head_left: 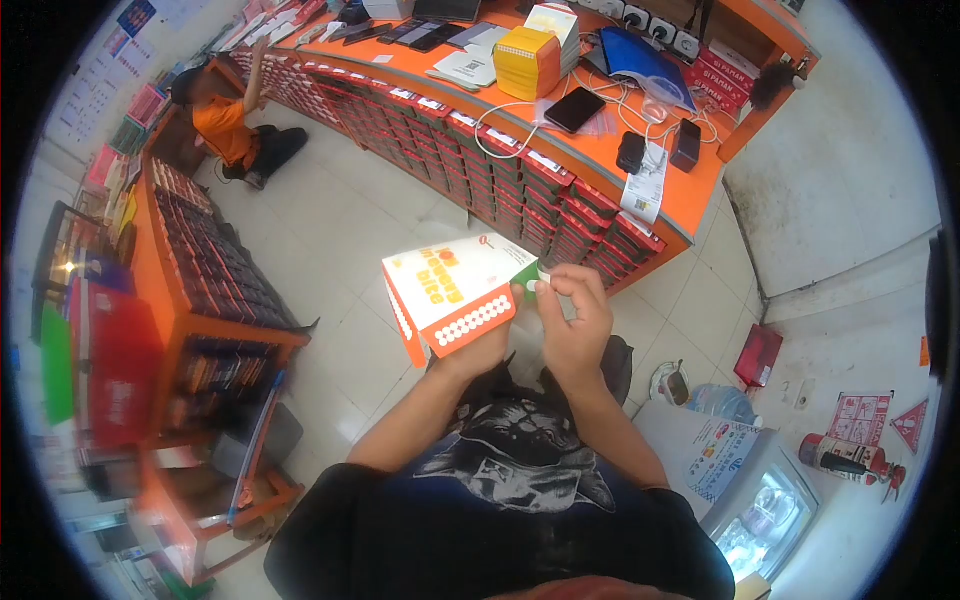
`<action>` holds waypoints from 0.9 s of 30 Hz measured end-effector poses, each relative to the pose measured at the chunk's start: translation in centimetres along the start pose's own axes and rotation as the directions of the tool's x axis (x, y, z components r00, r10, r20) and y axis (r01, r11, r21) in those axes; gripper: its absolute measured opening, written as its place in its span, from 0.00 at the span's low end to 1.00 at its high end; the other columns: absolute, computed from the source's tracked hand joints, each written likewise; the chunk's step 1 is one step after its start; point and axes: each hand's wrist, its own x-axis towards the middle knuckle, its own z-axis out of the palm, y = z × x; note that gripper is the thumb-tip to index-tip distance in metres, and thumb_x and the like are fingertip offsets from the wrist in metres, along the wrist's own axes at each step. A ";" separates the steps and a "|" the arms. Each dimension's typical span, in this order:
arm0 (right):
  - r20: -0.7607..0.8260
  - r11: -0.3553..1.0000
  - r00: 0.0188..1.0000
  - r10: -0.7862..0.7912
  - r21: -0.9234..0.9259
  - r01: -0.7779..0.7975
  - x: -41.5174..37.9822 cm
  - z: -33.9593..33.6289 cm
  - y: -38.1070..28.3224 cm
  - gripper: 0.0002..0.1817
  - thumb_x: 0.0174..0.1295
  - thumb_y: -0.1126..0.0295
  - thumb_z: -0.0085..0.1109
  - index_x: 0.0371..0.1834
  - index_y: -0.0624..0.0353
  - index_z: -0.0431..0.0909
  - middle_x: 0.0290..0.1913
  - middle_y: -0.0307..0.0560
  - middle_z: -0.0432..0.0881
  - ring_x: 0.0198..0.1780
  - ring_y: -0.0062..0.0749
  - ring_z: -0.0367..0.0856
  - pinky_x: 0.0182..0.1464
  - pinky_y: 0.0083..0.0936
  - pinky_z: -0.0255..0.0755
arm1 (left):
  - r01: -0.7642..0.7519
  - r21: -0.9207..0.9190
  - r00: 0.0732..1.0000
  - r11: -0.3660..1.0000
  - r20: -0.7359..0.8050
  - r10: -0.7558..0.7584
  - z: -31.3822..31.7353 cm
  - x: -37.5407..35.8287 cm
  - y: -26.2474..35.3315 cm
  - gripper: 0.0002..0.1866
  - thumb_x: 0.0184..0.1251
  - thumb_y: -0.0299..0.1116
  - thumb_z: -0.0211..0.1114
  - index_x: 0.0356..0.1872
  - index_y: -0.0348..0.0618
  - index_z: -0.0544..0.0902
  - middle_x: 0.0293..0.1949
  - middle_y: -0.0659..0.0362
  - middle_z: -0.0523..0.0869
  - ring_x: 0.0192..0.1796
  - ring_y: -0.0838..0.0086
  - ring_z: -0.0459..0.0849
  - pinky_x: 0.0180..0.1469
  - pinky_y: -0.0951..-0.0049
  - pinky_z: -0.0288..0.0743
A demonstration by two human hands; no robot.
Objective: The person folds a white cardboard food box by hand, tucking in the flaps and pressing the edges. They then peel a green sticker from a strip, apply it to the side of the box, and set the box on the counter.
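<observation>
A printed cardboard food box (455, 290), white on top with yellow lettering and an orange dotted side, is held up in front of my chest. My left hand (482, 355) grips it from beneath, its fingers mostly hidden behind the carton. At the box's right end, my right hand (578, 325) pinches a small white tab beside a green panel (527, 280). One orange flap (415, 350) hangs down at the lower left corner of the box.
An orange counter (690, 215) runs across the top, with stacked yellow cartons (527, 65), a black phone (575, 110) and cables. A person in an orange shirt (228, 130) is low on the floor at the upper left. A fire extinguisher (845, 457) is at the right.
</observation>
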 end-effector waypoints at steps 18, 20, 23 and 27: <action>0.012 1.000 1.000 -0.007 0.011 0.006 -0.5 0.4 -0.1 0.05 0.62 0.80 0.68 0.36 0.67 0.80 0.43 0.51 0.83 0.43 0.38 0.83 0.47 0.29 0.76 | 0.274 -0.897 0.950 0.348 0.194 -0.247 1.2 0.3 1.4 0.19 0.79 0.31 0.62 0.66 0.47 0.73 0.60 0.63 0.78 0.67 0.72 0.74 0.74 0.58 0.62; 0.008 1.000 1.000 -0.007 0.004 0.007 -0.8 0.4 0.2 0.05 0.62 0.80 0.68 0.36 0.67 0.80 0.43 0.51 0.83 0.44 0.39 0.83 0.47 0.29 0.76 | 0.267 -0.915 0.938 0.303 0.175 -0.298 1.4 0.3 1.5 0.19 0.78 0.31 0.62 0.66 0.47 0.73 0.60 0.63 0.79 0.66 0.71 0.74 0.74 0.58 0.63; 0.033 1.000 0.999 0.006 -0.016 -0.005 -1.1 0.4 0.3 0.05 0.62 0.79 0.68 0.37 0.67 0.80 0.44 0.51 0.83 0.44 0.39 0.84 0.48 0.29 0.77 | 0.291 -0.920 0.934 0.261 0.214 -0.286 0.9 0.5 1.5 0.20 0.77 0.29 0.63 0.66 0.47 0.72 0.62 0.62 0.78 0.68 0.71 0.73 0.75 0.55 0.60; 0.033 1.000 0.999 0.022 -0.011 -0.022 -1.3 0.4 0.3 0.05 0.63 0.79 0.68 0.37 0.67 0.81 0.44 0.51 0.84 0.44 0.39 0.84 0.49 0.29 0.77 | 0.344 -0.912 0.915 0.226 0.270 -0.301 0.6 1.0 1.4 0.20 0.76 0.28 0.62 0.66 0.47 0.73 0.61 0.61 0.78 0.66 0.70 0.74 0.73 0.56 0.62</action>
